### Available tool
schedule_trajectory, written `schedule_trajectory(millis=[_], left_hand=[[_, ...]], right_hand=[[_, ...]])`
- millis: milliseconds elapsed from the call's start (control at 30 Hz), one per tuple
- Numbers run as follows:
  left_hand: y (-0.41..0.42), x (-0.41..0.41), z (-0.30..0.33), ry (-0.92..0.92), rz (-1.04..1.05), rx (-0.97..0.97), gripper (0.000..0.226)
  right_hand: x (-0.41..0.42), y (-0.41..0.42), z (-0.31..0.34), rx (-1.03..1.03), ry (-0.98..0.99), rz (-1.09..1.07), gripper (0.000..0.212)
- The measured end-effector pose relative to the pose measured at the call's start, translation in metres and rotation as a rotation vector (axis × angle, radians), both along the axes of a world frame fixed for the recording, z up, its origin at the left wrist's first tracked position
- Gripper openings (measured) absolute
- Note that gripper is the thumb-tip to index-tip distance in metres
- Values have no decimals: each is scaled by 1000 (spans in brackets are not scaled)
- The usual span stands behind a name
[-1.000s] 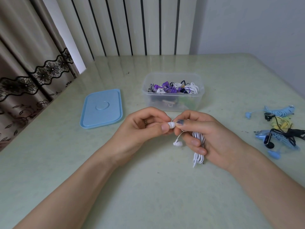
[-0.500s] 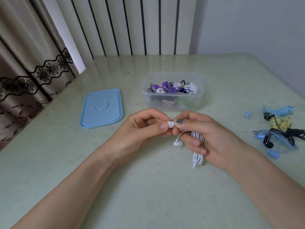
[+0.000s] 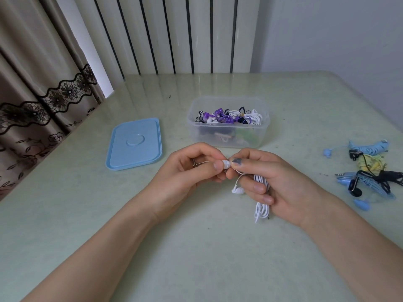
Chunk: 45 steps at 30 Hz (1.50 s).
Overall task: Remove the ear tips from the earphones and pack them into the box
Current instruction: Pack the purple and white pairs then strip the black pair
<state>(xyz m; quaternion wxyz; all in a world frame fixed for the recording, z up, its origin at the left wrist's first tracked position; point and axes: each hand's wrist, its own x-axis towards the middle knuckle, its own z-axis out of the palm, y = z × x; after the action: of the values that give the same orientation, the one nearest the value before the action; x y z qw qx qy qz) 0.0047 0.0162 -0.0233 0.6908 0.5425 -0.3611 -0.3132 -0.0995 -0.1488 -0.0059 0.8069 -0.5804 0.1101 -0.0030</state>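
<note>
1. Pale green desk (image 3: 87, 214) fills the view, with a curtain (image 3: 32, 83) off its left edge and a striped white panel (image 3: 174, 33) behind its far edge.
2. Toward the far middle stands the clear box (image 3: 228, 136), open, with wound earphones of purple, white and black inside.
3. Its blue lid (image 3: 134, 143) lies flat to the left, apart from it.
4. By the right edge sits a loose pile of earphones (image 3: 370, 168), blue, yellow and black, not yet packed.
5. At the desk's centre the right hand (image 3: 277, 184) is curled round the coiled white earphones (image 3: 261, 205) and pinches one earbud near its tip; the other bud (image 3: 237, 190) dangles below.
6. The left hand (image 3: 189, 173) pinches the white ear tip (image 3: 226, 164) between thumb and fingers.
7. The step in hand looks like pulling this tip off; next it likely needs a firm tug or twist apart, the right hand holding steady.
</note>
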Motion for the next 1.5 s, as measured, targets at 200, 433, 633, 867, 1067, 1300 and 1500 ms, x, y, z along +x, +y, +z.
schedule_trajectory(millis=[200,433,633,867,1067,1300,1500], left_hand=[[-2,-9,1,-187,157,-25,15],[-2,-15,5,-507,297,-18,7],[-2,-16,5,-491,292,-12,5],[-2,-13,2,-369,284,-17,7],[-2,-9,5,-142,190,7,4],[-1,-6,6,210,22,84,4],[-4,-8,3,95,118,49,7]], right_hand=[[1,-3,-2,12,-2,24,8],[1,-3,-3,-43,5,52,14],[1,-3,-3,-47,4,44,14],[0,-2,-2,-23,-2,32,14],[0,-2,-3,-56,9,18,8],[0,1,-1,-61,5,19,17],[1,-1,-3,-77,15,3,6]])
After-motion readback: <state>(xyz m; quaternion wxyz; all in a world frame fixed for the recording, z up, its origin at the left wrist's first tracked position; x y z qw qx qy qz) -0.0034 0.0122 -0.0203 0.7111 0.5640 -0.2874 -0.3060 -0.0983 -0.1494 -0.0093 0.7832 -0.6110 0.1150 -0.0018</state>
